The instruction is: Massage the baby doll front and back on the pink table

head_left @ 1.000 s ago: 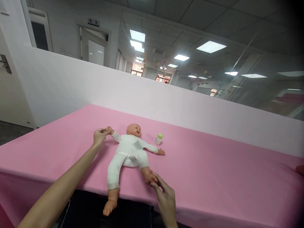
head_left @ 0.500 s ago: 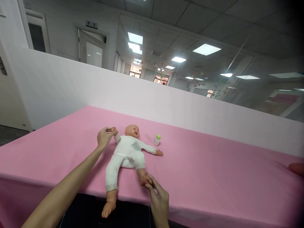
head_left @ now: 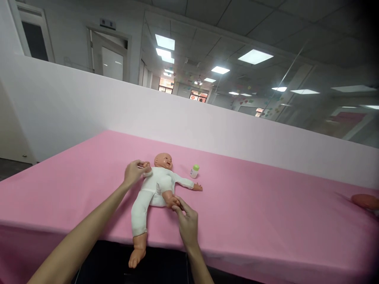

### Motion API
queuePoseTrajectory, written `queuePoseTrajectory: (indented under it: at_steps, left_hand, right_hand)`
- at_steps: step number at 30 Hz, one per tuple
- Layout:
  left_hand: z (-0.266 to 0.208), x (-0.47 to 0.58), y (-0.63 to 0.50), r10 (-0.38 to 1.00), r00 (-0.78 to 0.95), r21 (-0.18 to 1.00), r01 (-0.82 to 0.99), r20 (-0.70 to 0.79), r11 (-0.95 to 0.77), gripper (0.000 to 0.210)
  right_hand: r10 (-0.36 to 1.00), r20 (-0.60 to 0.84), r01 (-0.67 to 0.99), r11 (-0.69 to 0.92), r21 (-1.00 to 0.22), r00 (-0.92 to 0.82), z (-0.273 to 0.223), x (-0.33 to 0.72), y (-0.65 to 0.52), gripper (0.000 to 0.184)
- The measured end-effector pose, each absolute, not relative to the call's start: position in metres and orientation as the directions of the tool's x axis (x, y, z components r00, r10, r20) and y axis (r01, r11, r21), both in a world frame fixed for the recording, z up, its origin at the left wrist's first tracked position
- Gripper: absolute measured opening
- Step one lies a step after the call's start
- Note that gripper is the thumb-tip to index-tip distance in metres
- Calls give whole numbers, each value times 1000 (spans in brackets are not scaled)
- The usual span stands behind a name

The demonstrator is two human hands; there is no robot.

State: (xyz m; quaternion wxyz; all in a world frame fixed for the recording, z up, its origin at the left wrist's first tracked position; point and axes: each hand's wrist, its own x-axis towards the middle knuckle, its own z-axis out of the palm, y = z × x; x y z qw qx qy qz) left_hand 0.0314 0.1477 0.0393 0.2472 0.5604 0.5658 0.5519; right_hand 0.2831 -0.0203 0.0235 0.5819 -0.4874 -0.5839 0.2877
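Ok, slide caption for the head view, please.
Baby doll on pink tablecloth, one hand held by the person's left hand and one foot by the right hand, a green-capped bottle alongside.

Doll's suit: plain white
Doll's head and feet: peachy tan
Bottle: whitish, small dark print
Bottle cap: lime green
Desk cloth: solid pink
Low wall: plain white
Ceiling: grey, dark gridlines
Lap clothing: near-black, thin pale lines

doll head: glossy plastic | suit: matt cloth | tablecloth: smooth
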Motion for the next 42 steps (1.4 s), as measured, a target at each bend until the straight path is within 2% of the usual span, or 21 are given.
queuePoseTrajectory:
  at_steps: [4,9,12,14,17,21,24,28,33,37,40,42]
  left_hand:
    - [24,-19,155,847,-473,962,227,244,-150,34]
    - [-7,-49,155,821,-567,994,-109,-73,13,30]
    - [-14,-46,152,804,-578,982,-184,-140,39,27]
    - [-6,-37,151,813,-579,992,-126,-67,-9,30]
    - [22,-12,148,824,-549,990,76,144,-123,35]
    - [57,37,141,835,-406,912,329,371,-246,29]
    - [59,69,138,874,-261,847,465,410,-259,23]
    - [43,86,140,914,-142,789,565,381,-241,23]
    - [32,64,148,921,-162,883,382,354,-272,26]
    - [23,18,153,875,-357,941,205,328,-269,32]
    - [5,-21,155,832,-543,993,48,118,-109,34]
    - [-9,-41,154,812,-581,993,-117,-61,-9,34]
  right_hand:
    - [933,321,262,273,-926,161,8,321,-61,38]
    - [936,310,279,257,-925,165,-48,338,-98,39]
    - [929,306,253,251,-934,209,-67,336,-102,40]
    - [925,302,240,247,-939,231,-63,333,-97,40]
    - [921,311,230,259,-938,236,-34,327,-80,41]
    - [906,366,205,325,-923,212,15,305,-47,34]
    - [902,413,197,385,-901,125,33,282,-21,30]
    - [896,440,227,417,-880,61,29,260,7,30]
    - [906,408,189,385,-904,108,24,261,5,33]
    - [927,343,181,315,-932,153,16,297,-33,34]
    - [949,288,182,262,-948,131,-11,331,-66,36]
    - [955,249,157,224,-962,163,-34,346,-82,39]
